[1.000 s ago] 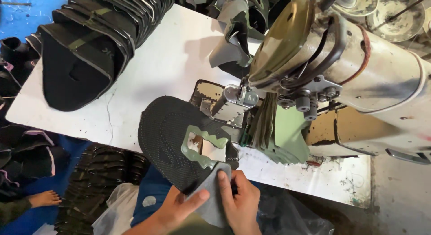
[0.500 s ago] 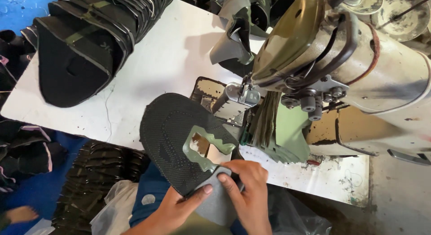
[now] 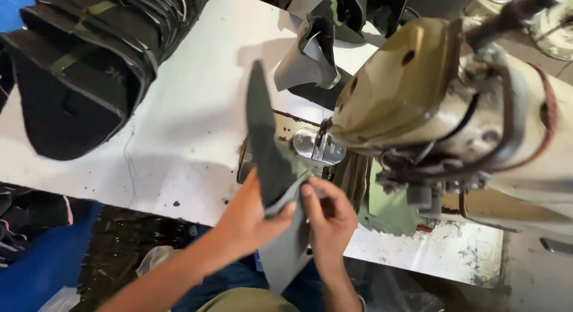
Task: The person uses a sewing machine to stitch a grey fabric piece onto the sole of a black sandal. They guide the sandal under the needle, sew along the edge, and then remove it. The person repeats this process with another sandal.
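Fabric piece (image 3: 265,151), dark and stiff, stands on edge in front of the sewing machine (image 3: 441,109), just beside its presser foot (image 3: 319,146). Your left hand (image 3: 250,213) grips it with closed fingers; your right hand (image 3: 328,219) pinches the grey flap (image 3: 286,252) hanging below, over the white table (image 3: 185,127).

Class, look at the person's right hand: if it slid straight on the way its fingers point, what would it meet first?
The right hand points up and left, pinching the dark shoe piece with the left hand. Straight on, it would probably meet that piece first; the sewing machine's presser foot lies just beyond, though depth is unclear.
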